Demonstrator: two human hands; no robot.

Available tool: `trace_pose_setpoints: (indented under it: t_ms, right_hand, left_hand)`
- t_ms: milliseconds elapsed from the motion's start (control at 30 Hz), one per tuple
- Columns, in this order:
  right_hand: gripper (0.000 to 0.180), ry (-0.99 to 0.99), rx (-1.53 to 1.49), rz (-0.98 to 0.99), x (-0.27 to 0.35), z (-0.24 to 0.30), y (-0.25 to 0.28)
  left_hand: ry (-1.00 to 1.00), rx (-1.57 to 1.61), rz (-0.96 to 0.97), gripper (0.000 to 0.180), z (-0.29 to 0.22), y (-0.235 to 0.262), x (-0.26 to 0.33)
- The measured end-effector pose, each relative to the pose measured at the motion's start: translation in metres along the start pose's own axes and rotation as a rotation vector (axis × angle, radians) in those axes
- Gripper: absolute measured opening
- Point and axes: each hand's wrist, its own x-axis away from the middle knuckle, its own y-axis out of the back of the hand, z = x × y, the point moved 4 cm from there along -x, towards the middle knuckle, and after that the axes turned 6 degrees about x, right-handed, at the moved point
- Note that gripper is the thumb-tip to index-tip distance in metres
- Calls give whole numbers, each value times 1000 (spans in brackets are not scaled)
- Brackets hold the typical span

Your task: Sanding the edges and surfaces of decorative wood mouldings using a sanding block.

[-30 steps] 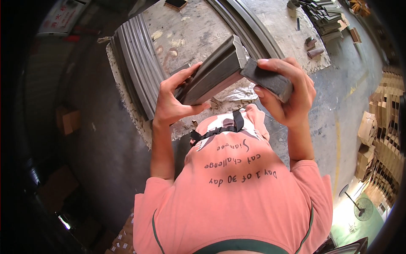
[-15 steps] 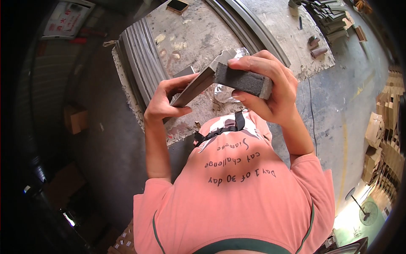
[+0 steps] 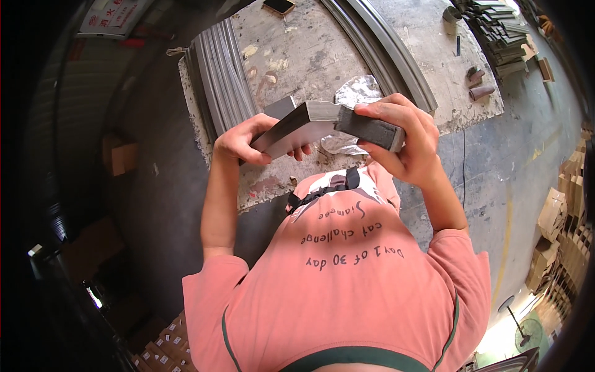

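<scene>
My left hand (image 3: 245, 141) is closed round the near left part of a grey metal profile (image 3: 297, 137), which it holds tilted above the worktable (image 3: 304, 59). In my right hand (image 3: 406, 136) is a dark grey sanding block (image 3: 367, 128), gripped between thumb and fingers. The block's left end meets or nearly meets the right end of the profile; I cannot tell if they touch. Behind them a crumpled clear plastic bag (image 3: 358, 90) lies on the table. A further grey piece (image 3: 280, 106) shows beyond the profile, partly hidden by it.
Long grey strips (image 3: 226, 74) lie stacked along the table's left side, and more long profiles (image 3: 387, 46) cross its far right. A phone (image 3: 279, 6) rests at the far edge. Small brown cylinders (image 3: 480, 93) sit near the right corner. Cardboard (image 3: 551, 214) is stacked at far right.
The profile has turned so its broad face and end show more. My right hand and the block have shifted slightly right and down. My view has also moved a little.
</scene>
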Motion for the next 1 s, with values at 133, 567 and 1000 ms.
trace_pose_setpoints:
  t_ms: [133,567,1000]
  right_hand:
    - [47,-42,9,11,5,-9,9]
    - [41,-153,-67,33,-1,-2,4]
    - [42,-42,-46,-36,-12,9,-9]
  left_hand:
    - [22,31,31,86,3,8,-2]
    - [35,15,-16,58,-1,1,-7]
    - [30,51,13,100,-2,5,-5]
